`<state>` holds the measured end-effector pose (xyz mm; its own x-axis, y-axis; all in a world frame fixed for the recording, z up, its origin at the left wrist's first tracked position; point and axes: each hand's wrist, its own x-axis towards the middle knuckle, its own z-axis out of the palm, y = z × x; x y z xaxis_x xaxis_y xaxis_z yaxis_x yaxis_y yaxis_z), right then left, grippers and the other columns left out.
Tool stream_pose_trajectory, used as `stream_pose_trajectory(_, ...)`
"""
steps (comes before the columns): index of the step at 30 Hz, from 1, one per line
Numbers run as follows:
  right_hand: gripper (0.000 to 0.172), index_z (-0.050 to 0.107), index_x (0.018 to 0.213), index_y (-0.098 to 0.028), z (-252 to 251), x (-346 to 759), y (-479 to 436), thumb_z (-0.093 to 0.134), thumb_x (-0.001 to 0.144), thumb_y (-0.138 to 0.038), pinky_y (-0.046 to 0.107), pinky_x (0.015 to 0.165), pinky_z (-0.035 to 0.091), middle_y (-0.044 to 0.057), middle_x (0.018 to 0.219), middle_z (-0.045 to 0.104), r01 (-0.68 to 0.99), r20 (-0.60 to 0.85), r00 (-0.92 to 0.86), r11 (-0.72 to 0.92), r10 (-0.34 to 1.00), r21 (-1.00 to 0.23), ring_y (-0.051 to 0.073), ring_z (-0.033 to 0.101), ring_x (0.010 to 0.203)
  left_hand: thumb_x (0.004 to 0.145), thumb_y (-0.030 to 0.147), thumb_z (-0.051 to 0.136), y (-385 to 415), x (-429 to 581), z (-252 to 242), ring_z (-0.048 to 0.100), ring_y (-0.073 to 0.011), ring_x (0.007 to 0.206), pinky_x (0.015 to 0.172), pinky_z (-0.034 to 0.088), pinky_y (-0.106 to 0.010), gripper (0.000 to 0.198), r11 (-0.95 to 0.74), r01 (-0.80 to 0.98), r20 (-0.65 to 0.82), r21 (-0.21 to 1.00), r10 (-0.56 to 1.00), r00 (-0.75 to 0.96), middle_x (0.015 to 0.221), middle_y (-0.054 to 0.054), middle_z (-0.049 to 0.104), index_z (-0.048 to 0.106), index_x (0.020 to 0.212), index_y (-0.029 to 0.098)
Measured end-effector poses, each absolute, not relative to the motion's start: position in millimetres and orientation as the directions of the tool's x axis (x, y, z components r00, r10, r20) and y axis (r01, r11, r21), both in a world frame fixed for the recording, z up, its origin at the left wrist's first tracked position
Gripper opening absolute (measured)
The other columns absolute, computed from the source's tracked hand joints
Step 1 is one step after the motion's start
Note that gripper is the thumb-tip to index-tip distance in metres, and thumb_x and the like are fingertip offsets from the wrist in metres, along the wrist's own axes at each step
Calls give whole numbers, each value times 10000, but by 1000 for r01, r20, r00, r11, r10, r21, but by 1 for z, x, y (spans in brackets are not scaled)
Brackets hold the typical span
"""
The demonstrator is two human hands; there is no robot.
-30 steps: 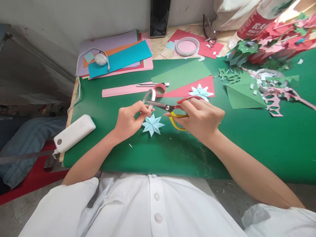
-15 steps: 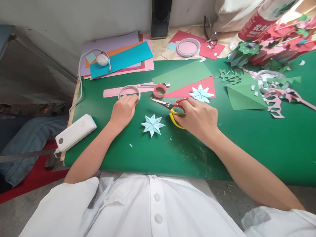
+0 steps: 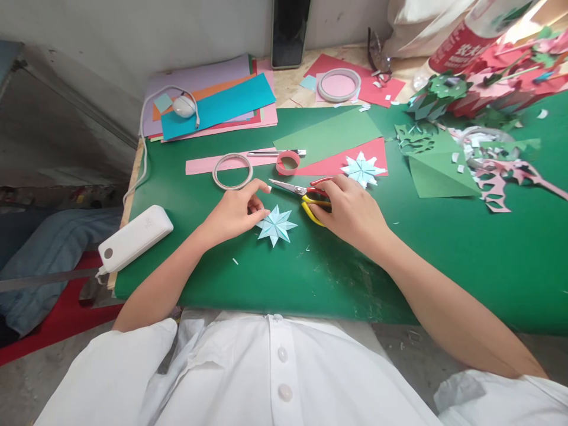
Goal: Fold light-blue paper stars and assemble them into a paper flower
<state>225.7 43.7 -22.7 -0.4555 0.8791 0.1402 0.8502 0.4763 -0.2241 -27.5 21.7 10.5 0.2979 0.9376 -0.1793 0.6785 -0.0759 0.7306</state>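
Observation:
My left hand (image 3: 233, 212) rests on the green mat (image 3: 444, 260). Its thumb and curled fingers pinch the left point of a light blue folded paper star (image 3: 276, 225), and the index finger sticks out with a small white bit at its tip. My right hand (image 3: 352, 212) is closed over the red and yellow handles of the scissors (image 3: 302, 194), which lie on the mat with blades pointing left. A ring of tape (image 3: 232, 171) lies just beyond my left hand, on a pink paper strip (image 3: 199, 165).
A second blue star (image 3: 362, 167) lies on red paper, beside a small red paper loop (image 3: 287, 162) and tweezers (image 3: 266, 153). Coloured sheets (image 3: 217, 103), another tape ring (image 3: 339, 84) and a phone (image 3: 289, 29) are at the back. Cut paper scraps (image 3: 479, 154) lie right; a white power bank (image 3: 135, 238) left.
My left hand set the tape ring down on the pink strip, then came back to the blue star. My right hand lowered the scissors to the mat.

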Motion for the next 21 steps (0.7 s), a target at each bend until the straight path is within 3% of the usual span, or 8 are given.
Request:
stream_pose_trajectory(8, 277, 634, 1116, -149, -17, 224, 43, 512, 895, -262, 434, 823, 503, 165, 1098, 644, 815, 171, -471, 501, 865, -291, 318, 601, 1006, 756, 261, 719, 19, -25, 16, 691, -145, 703, 672, 522, -258, 296, 68, 488, -203, 870, 952, 228, 768, 2, 719, 579, 1010, 201)
stream_pose_trajectory(10, 244, 642, 1075, -168, -10, 220, 38, 487, 899, -237, 439, 861, 499, 148, 1079, 661, 768, 230, -448, 504, 864, -395, 306, 610, 1014, 737, 262, 743, 17, -22, 18, 695, -147, 684, 650, 523, -252, 307, 78, 445, -195, 892, 955, 225, 738, 7, 715, 587, 993, 195)
stream_pose_trajectory(12, 211, 634, 1053, -187, -4, 214, 31, 488, 922, -265, 396, 852, 513, 118, 1048, 682, 632, 256, -442, 501, 860, -591, 261, 636, 983, 726, 250, 755, 13, -18, 19, 691, -144, 663, 628, 520, -242, 300, 73, 421, -181, 904, 958, 221, 710, 15, 707, 595, 973, 191)
stream_pose_trajectory(15, 259, 611, 1073, -194, -1, 205, 17, 629, 881, -367, 311, 768, 532, 65, 964, 698, 380, 186, -470, 387, 863, -840, 191, 662, 859, 736, 220, 748, 8, -13, 19, 683, -132, 651, 625, 521, -233, 271, 42, 403, -151, 914, 959, 242, 696, 24, 698, 607, 965, 191)
stream_pose_trajectory(17, 309, 613, 1070, -194, -3, 199, 9, 698, 832, -371, 272, 708, 515, 41, 914, 688, 315, 118, -479, 296, 870, -901, 166, 644, 811, 758, 214, 735, 6, -12, 17, 681, -128, 659, 638, 527, -233, 264, 14, 383, -128, 924, 953, 274, 703, 26, 695, 608, 989, 195)
stream_pose_trajectory(21, 214, 647, 948, -181, -7, 192, 4, 687, 826, -352, 231, 576, 428, 14, 799, 620, 273, -28, -471, 116, 881, -955, 119, 529, 689, 837, 207, 665, 3, -12, 13, 687, -129, 705, 676, 544, -242, 215, -61, 374, -67, 925, 945, 321, 761, 12, 694, 595, 1040, 203)
